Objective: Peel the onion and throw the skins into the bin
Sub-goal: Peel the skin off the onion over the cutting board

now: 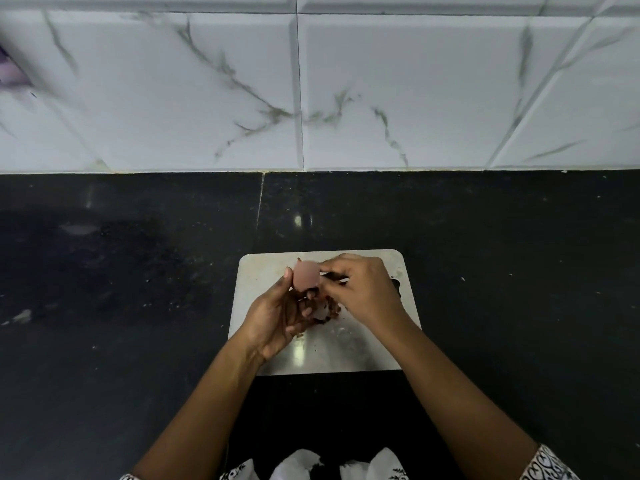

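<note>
Onion (306, 277) at centre frame, lifted just above board (346, 348) and gripped in left hand (277, 317): thumb on its left side, fingers curled under and behind. Held clear of the board, probably so the other hand can work round it.

Right hand (363, 289) comes in from the right, thumb and forefinger pinching at the onion's upper right edge. Looks like a strip of skin being caught, but the strip itself is too small to make out. Exposed face is pale pink and smooth. Judged mostly peeled on this side; back hidden.

Skins (334, 308): brown scraps in a loose pile on the board, directly beneath the hands. Presumably let fall there to be gathered in one go.

Board lies on black counter (485, 271), lower centre of frame, apart from tiled wall (381, 81) across the upper half.

Bin not surely seen. White folds (298, 462) at bottom centre edge, dark gap between them; liner or garment, cannot tell. Patterned sleeve (550, 462) lower right. Purple blur (10, 71) at upper left edge, unidentified.

Judgement: peeling under way, skins not yet binned.
</note>
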`<state>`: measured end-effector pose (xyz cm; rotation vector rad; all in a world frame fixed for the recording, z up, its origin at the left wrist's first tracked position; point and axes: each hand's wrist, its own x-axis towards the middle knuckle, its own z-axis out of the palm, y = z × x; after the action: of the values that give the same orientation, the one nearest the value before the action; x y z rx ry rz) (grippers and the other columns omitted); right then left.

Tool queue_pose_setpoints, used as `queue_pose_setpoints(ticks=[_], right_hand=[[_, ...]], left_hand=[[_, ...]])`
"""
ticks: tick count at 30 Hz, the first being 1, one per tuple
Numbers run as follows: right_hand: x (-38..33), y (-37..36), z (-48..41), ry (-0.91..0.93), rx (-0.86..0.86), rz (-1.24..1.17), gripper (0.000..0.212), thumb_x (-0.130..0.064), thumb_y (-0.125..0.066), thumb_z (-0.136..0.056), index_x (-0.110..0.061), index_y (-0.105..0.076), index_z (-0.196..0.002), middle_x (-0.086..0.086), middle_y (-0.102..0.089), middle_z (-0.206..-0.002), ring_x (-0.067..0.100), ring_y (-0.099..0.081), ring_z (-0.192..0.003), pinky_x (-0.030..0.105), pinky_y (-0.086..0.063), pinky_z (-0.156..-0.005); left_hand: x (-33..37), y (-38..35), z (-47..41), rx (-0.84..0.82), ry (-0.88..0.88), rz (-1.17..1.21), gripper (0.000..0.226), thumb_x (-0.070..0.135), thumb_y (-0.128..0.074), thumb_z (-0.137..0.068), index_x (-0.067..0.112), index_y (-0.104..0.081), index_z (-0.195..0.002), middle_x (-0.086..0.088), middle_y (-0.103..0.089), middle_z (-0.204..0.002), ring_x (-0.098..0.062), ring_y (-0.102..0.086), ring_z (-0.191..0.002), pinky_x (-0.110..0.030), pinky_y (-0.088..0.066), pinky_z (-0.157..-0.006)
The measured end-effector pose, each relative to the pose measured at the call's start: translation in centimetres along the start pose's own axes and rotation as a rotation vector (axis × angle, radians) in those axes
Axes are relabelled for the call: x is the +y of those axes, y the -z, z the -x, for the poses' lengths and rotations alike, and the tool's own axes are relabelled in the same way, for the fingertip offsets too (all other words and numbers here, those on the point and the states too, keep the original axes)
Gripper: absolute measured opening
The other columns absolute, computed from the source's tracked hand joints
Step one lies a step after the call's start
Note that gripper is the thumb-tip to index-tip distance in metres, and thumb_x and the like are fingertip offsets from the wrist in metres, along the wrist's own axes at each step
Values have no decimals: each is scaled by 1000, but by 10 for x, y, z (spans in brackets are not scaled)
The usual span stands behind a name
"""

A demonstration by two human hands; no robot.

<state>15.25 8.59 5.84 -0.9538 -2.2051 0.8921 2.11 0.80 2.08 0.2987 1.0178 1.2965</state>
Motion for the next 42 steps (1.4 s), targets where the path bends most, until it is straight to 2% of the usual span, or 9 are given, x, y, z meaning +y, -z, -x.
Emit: queue_pose_setpoints(ticks=[9, 11, 15, 18, 23, 28, 32, 38, 42], right_hand=[[-3, 3, -5, 62, -51, 61, 20, -19, -70, -81, -10, -73, -99, 5, -74, -88, 13, -67, -79, 17, -49, -73], [-3, 1, -4, 65, -30, 72, 18, -18, -70, -80, -9, -74, -96, 6, -74, -85, 16, -67, -76, 25, -53, -72], [-3, -7, -1, 103, 43, 140, 14, -19, -67, -76, -7, -73, -78, 8, -67, -68, 21, -61, -59, 36, -53, -55], [-4, -13, 0, 113, 94, 216, 14, -19, -67, -75, -6, -64, -71, 8, -62, -65, 21, -56, -55, 30, -48, -49], [1, -11, -1, 4, 44, 96, 10, -17, -70, -77, -10, -63, -75, -1, -62, -72, 11, -54, -63, 17, -41, -55], [9, -2, -1, -263, 16, -267, 10, -13, -69, -80, -23, -71, -81, -7, -69, -77, 13, -68, -72, 40, -58, -72], [0, 5, 4, -114, -19, -51, 22, -20, -74, -77, -15, -73, -98, 1, -73, -90, 11, -67, -75, 32, -56, -72], [-11, 14, -5, -48, -142, 175, 22, -21, -68, -82, -11, -72, -101, 5, -74, -94, 13, -65, -81, 21, -50, -74], [-14, 14, -7, -37, -147, 198, 21, -23, -67, -83, -11, -73, -99, 6, -73, -93, 15, -65, -82, 25, -52, -77]], left_hand=[[4, -3, 4, -11, -98, -50, 33, 40, -39, -90, 13, -56, -96, -3, -51, -70, -8, -45, -48, -13, -26, -30], [4, -3, 4, -4, -108, -69, 33, 40, -40, -90, 13, -56, -98, -3, -52, -69, -9, -45, -49, -14, -26, -31], [4, -2, 3, 8, -117, -106, 36, 42, -41, -90, 12, -55, -104, -4, -53, -71, -10, -45, -51, -15, -28, -32], [3, -4, 4, 16, -107, -118, 35, 44, -48, -91, 12, -55, -105, -3, -52, -71, -10, -44, -51, -15, -27, -32], [-1, -2, 6, -18, -83, -98, 35, 42, -44, -90, 13, -56, -106, -3, -52, -70, -10, -43, -50, -13, -27, -32], [-3, 0, 1, -8, -77, -42, 38, 41, -41, -88, 10, -55, -106, -5, -52, -70, -11, -43, -48, -12, -27, -30], [-1, -2, -1, 17, -111, -157, 36, 39, -36, -95, 14, -54, -114, -6, -55, -74, -10, -47, -48, -13, -26, -34], [1, -1, 2, 41, -124, -339, 32, 45, -40, -96, 18, -52, -111, 1, -63, -73, -9, -55, -52, -24, -22, -48], [1, -1, 3, 68, -146, -363, 36, 51, -48, -89, 21, -55, -109, 1, -68, -82, -14, -60, -65, -30, -30, -59]])
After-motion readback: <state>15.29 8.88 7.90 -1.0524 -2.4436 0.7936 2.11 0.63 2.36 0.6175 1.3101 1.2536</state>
